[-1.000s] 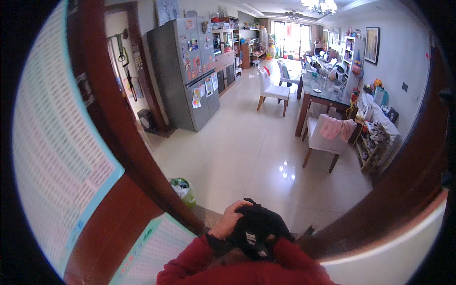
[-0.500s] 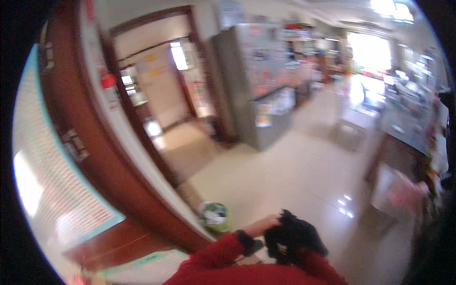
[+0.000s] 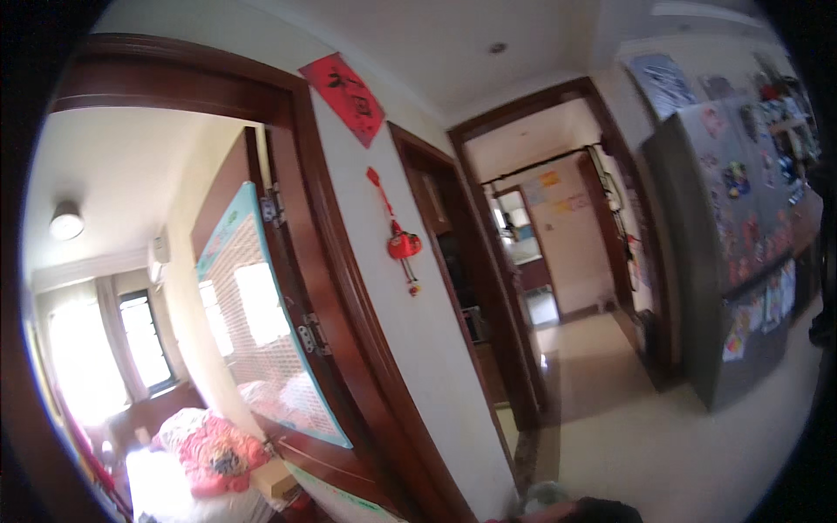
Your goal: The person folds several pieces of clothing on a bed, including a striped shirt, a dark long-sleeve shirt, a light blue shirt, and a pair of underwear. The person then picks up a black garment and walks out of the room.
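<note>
At the bottom edge a dark black bundle, seemingly cloth [image 3: 602, 512], shows only its top. Against its left side lies a thin reddish strip of my left arm or hand [image 3: 551, 512]; its fingers are hidden, so its grip does not show. My right hand is out of the picture. Just beyond the strip stands a pale green bin [image 3: 546, 493], partly cut off by it.
To the left, an open brown door [image 3: 288, 349] with a chart on it leads to a bedroom with a pink-covered bed [image 3: 214, 453]. A red hanging ornament [image 3: 404, 244] is on the wall. Another doorway [image 3: 501, 288] stands ahead, with a grey fridge [image 3: 680, 261] to its right.
The view has swung left and up, bringing the bedroom doorway into sight. My arms and the black bundle have dropped almost wholly below the lower edge.
</note>
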`<state>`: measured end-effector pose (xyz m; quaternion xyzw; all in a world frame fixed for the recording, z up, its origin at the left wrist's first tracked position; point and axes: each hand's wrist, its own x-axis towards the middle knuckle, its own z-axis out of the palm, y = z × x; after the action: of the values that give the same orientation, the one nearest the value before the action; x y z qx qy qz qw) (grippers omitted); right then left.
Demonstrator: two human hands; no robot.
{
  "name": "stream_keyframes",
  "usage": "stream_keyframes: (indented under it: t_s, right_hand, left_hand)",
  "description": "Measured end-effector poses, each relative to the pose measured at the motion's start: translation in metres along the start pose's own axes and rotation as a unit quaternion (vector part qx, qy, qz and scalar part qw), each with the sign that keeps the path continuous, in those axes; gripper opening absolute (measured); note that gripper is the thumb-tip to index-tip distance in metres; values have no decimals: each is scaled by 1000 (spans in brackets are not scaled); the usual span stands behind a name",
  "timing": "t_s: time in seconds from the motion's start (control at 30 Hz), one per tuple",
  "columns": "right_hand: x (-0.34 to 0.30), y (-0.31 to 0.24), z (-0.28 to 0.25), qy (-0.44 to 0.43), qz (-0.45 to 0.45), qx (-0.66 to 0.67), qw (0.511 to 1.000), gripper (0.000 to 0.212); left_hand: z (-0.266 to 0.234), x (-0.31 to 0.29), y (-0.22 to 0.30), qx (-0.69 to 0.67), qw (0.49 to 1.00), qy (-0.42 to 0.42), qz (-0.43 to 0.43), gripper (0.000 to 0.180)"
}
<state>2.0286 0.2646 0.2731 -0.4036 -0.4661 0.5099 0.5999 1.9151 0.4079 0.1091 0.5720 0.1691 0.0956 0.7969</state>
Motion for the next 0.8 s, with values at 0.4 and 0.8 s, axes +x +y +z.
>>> stream_keyframes:
  t_s: [0.4,0.8]
  right_hand:
    - [125,-36,-19,-376,22,-30,926,39]
    - [42,-45,20,-703,66,-30,708,41]
  left_hand:
    - [6,-42,69,-85,943,293,131,30]
    - [290,-151,-3,-37,671,724,156,33]
